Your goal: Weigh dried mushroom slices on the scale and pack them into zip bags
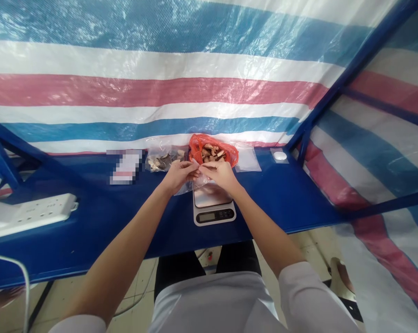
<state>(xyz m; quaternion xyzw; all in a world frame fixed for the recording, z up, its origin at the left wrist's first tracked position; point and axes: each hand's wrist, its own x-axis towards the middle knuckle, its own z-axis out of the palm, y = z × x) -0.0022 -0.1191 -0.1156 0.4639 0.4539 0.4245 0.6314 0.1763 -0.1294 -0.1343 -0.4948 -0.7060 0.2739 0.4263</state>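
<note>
A woven tarpaulin (160, 88) in blue, white and pink stripes walls off the far side of a blue worktop (91, 226), with a blue metal frame (334, 78) running along its corner. The left hand (177, 176) and right hand (220, 176) meet just above a digital kitchen scale (214, 209), fingertips close together and pinching the thin edges of a small clear plastic bag (185, 187), which hangs over the scale's steel plate without visibly resting on it. Just beyond the hands sits an open orange-red plastic bag (195, 150) holding pale brown dried pieces (211, 153). To its left lies a clear zip bag (162, 159) of darker dried pieces, touching it or nearly so. To its right lies a flat clear bag (247, 160), and further right a small white oval object (280, 156), too small to name. A pixelated patch (126, 166) hides something left of the bags, and a white power strip (32, 215) lies at the worktop's left end
</note>
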